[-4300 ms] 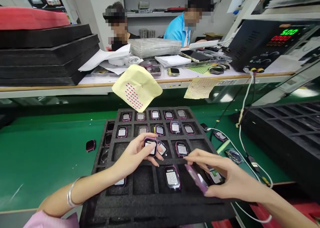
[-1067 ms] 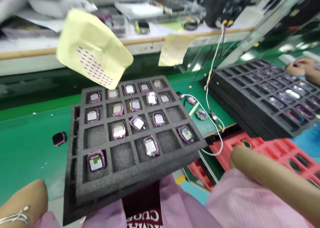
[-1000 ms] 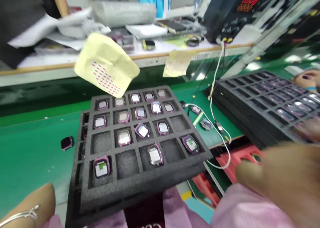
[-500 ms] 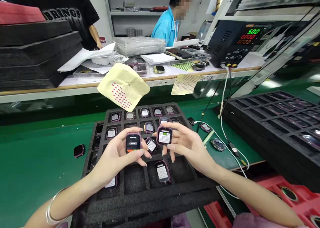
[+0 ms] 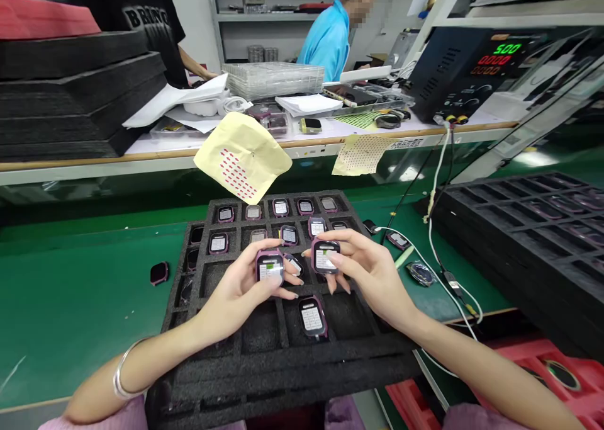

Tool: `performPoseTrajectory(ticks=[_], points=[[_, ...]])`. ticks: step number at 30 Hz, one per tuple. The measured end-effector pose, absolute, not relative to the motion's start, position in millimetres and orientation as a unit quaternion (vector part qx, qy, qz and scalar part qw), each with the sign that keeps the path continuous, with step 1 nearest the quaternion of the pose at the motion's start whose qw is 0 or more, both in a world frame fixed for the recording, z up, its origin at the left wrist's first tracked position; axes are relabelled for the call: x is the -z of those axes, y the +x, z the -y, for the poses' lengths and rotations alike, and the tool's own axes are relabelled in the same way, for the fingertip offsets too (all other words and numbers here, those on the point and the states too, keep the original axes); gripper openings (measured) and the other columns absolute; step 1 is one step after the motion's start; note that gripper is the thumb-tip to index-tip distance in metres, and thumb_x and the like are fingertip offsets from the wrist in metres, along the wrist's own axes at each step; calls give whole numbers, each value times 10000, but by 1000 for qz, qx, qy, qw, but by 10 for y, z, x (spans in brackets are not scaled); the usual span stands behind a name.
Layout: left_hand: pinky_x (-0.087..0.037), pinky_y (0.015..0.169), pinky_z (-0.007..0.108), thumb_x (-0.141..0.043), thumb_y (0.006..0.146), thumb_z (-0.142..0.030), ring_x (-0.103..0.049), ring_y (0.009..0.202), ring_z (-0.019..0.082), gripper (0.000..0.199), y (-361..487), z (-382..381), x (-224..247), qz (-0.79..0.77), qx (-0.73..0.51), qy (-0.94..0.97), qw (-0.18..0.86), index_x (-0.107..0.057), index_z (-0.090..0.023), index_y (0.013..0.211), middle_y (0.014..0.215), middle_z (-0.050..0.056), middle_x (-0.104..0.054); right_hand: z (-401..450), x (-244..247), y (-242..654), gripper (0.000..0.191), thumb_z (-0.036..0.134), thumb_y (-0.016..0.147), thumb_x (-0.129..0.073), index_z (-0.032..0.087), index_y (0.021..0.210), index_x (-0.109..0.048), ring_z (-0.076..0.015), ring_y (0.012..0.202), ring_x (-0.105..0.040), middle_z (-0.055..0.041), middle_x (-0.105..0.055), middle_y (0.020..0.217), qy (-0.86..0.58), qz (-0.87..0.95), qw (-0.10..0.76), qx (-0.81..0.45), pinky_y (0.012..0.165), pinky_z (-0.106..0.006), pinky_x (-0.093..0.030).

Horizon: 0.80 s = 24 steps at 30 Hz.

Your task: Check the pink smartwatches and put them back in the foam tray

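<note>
My left hand (image 5: 252, 279) is closed around a purple-framed smartwatch (image 5: 270, 267), its lit screen facing me and my thumb at the lower edge. In my right hand (image 5: 361, 266) is a second smartwatch (image 5: 325, 255), also lit, with my thumb on its screen. Both are held above a black foam tray (image 5: 257, 326) with square compartments. Several more watches sit in it, including a lit watch (image 5: 312, 316) tilted in a front compartment. Another watch (image 5: 293, 264) lies between my hands, partly hidden by my left fingers.
A loose watch (image 5: 159, 272) lies on the green table (image 5: 94, 291) at left. White cables (image 5: 436, 279) run down on the right beside another foam tray (image 5: 509, 241). A power supply (image 5: 472, 74) stands on the shelf. Two people are across the bench, one in a blue top (image 5: 325, 43).
The left watch's screen has gone from a dark page with a button to a white grid with a green cell. My right thumb has moved onto its watch's screen. The view has shifted slightly.
</note>
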State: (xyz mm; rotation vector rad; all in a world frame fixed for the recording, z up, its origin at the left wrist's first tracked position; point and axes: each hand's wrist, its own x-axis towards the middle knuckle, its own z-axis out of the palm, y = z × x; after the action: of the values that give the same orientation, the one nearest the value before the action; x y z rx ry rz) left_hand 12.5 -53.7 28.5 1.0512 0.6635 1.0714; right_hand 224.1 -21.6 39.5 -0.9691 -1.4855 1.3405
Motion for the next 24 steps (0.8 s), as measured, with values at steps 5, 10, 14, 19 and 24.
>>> performPoseTrajectory(ticks=[5,10,14,19,24], points=[[-591,764,343,-519,915,-215,-639,920,205,347,125,514,-283,-315,-473,470,676,-461,-185,1256,977,89,-635,242,-385,2283,351,219,844,-647,188,1184,-564,-161,616,-653,-70,-664,896,-328,603,419,-594,447,-212,-471],[-593,750,333,-558,881,-171,-637,910,202,401,113,492,-252,-304,-482,477,670,-444,-171,1265,963,89,-638,267,-351,2258,424,159,825,-676,212,1222,-537,-171,655,-675,-74,-672,929,-315,610,416,-596,476,-214,-519],[-581,783,355,-629,809,-114,-631,938,223,529,109,503,-242,-278,-494,484,667,-417,-183,1289,1022,97,-618,268,-339,2253,404,146,839,-656,207,1221,-541,-170,656,-677,-84,-674,947,-311,608,421,-598,470,-210,-523],[-571,811,357,-635,808,-109,-622,963,224,547,111,510,-223,-272,-493,488,667,-406,-191,1298,1046,102,-608,252,-348,2285,410,145,831,-649,196,1224,-542,-176,681,-679,-117,-662,1052,-285,588,426,-626,478,-217,-522],[-567,822,346,-622,825,-111,-619,973,215,529,113,514,-202,-267,-490,483,675,-403,-198,1299,1050,97,-615,257,-351,2271,429,166,811,-676,177,1217,-538,-186,676,-678,-106,-669,971,-294,584,424,-627,471,-223,-523]])
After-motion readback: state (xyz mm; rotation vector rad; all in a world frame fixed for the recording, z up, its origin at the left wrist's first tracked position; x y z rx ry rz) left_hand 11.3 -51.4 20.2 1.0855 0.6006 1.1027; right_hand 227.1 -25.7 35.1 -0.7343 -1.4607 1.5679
